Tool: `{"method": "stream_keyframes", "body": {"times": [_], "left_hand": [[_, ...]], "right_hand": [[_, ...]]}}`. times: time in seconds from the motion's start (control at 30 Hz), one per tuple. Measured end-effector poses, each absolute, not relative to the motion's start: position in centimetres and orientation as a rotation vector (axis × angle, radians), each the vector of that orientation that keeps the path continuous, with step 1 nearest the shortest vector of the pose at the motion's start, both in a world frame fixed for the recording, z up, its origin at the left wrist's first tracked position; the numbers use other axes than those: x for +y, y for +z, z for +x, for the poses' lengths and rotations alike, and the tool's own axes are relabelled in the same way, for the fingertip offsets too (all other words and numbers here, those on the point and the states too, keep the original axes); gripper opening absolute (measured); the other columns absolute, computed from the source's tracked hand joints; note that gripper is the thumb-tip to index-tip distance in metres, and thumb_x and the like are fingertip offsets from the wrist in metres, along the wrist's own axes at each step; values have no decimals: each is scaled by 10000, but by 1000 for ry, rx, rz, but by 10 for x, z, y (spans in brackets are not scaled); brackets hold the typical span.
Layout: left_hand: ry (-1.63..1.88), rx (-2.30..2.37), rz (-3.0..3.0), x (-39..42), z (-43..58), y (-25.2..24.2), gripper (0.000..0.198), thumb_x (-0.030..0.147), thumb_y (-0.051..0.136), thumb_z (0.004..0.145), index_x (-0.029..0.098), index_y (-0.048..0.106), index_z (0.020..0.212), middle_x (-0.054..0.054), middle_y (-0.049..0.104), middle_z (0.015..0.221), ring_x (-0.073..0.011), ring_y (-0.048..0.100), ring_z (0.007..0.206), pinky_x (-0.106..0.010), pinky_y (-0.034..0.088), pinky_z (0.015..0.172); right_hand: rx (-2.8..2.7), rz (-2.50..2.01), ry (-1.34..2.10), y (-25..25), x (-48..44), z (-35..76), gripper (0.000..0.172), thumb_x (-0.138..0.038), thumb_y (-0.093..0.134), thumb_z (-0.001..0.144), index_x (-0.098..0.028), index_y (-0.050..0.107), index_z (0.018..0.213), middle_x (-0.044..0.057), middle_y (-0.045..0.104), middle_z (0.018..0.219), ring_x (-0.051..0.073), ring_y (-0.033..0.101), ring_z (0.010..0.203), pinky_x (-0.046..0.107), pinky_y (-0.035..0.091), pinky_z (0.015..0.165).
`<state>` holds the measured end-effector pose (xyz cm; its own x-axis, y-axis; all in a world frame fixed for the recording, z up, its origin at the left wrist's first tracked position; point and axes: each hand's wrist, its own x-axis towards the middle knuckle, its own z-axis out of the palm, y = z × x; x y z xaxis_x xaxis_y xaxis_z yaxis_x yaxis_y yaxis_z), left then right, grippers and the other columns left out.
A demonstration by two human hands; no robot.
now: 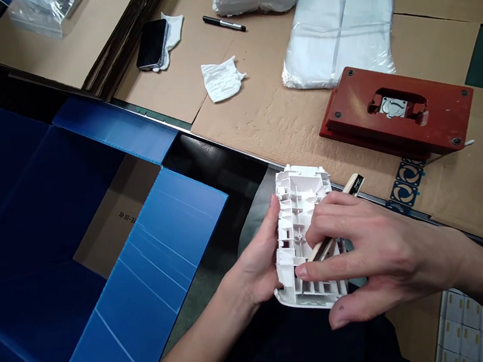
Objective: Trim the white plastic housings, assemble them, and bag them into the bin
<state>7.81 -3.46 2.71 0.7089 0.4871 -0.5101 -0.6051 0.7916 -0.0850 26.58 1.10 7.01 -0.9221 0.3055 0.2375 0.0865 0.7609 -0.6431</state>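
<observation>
Clutching white housing point(294, 189) in left grip point(255, 258), near desk point(256, 120)! Holding slim tool point(353, 184) in right grip point(372, 241), perhaps touching housing.

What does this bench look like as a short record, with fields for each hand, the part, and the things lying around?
Left hand: holds white part by its side
Right hand: fingers around slim tool, over the part
Part: ribbed inner side showing
On the cardboard: marker, white cloth, bundled bags, red block
Phone: lies partly on another white cloth
Left of the hands: open blue box
Unclear: whether the tool touches the part
</observation>
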Motion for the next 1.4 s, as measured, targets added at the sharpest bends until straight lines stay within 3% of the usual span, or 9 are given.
{"method": "stream_keyframes", "body": {"times": [0.37,0.6,0.73,0.83,0.93,1.03,1.23,1.33,1.4], "left_hand": [[637,419,-284,-32,73,25,677,644,395,960,142,547,1389,-165,708,1239,-358,648,1185,-498,460,1054],[894,509,-195,-33,62,12,532,408,579,920,179,536,1399,-140,701,1259,-347,664,1157,-519,453,1062],[960,769,-128,-32,59,9,582,432,778,814,158,602,1297,-137,731,1187,-270,724,982,-391,554,920],[953,888,-140,-28,57,9,617,469,814,764,100,625,1221,-140,767,1021,-212,735,762,-307,597,691],[1016,1020,-144,-25,55,12,374,280,813,797,90,657,1079,-70,761,775,-180,718,615,-283,614,628],[1078,1158,-131,-25,53,15,266,99,774,770,97,659,1010,-46,747,692,-190,712,556,-331,648,676],[1406,1179,-55,-24,60,22,688,0,724,690,222,571,1324,-43,790,999,-284,752,966,-471,610,946],[1436,1080,72,-22,65,27,698,49,718,722,242,554,1372,-92,739,1213,-369,664,1177,-551,565,1002],[1466,1072,129,-21,67,30,679,54,713,733,260,570,1364,-91,712,1276,-382,625,1235,-564,544,1028]], "right_hand": [[-2513,-329,1018,72,13,267,374,-429,771,844,-201,732,1138,70,643,953,188,573,872,409,412,858],[-2042,-987,1117,49,-2,267,376,-175,594,965,-238,629,1334,61,647,1028,158,606,938,315,489,812],[-1591,-1372,1275,24,-18,257,256,-325,642,950,-277,712,1191,43,689,1113,173,639,1002,286,530,838],[-1191,-1485,1339,8,-25,250,287,-400,701,899,-244,716,1138,49,721,1069,148,644,804,273,545,705],[-921,-1466,1377,0,-29,248,326,-419,743,858,-200,703,1096,45,710,963,103,563,622,243,501,561],[-859,-1464,1356,-4,-34,249,315,-404,756,849,-191,701,1075,39,690,937,93,543,625,231,490,565],[-1045,-1606,1149,-2,-48,247,388,-413,696,891,-237,681,1237,48,717,962,132,584,637,259,515,557],[-1283,-1652,982,10,-53,240,363,-395,642,929,-256,679,1263,76,709,1148,205,677,902,312,584,735],[-1411,-1620,909,20,-56,234,350,-389,640,932,-252,685,1251,69,704,1080,199,676,896,292,585,733]]}}
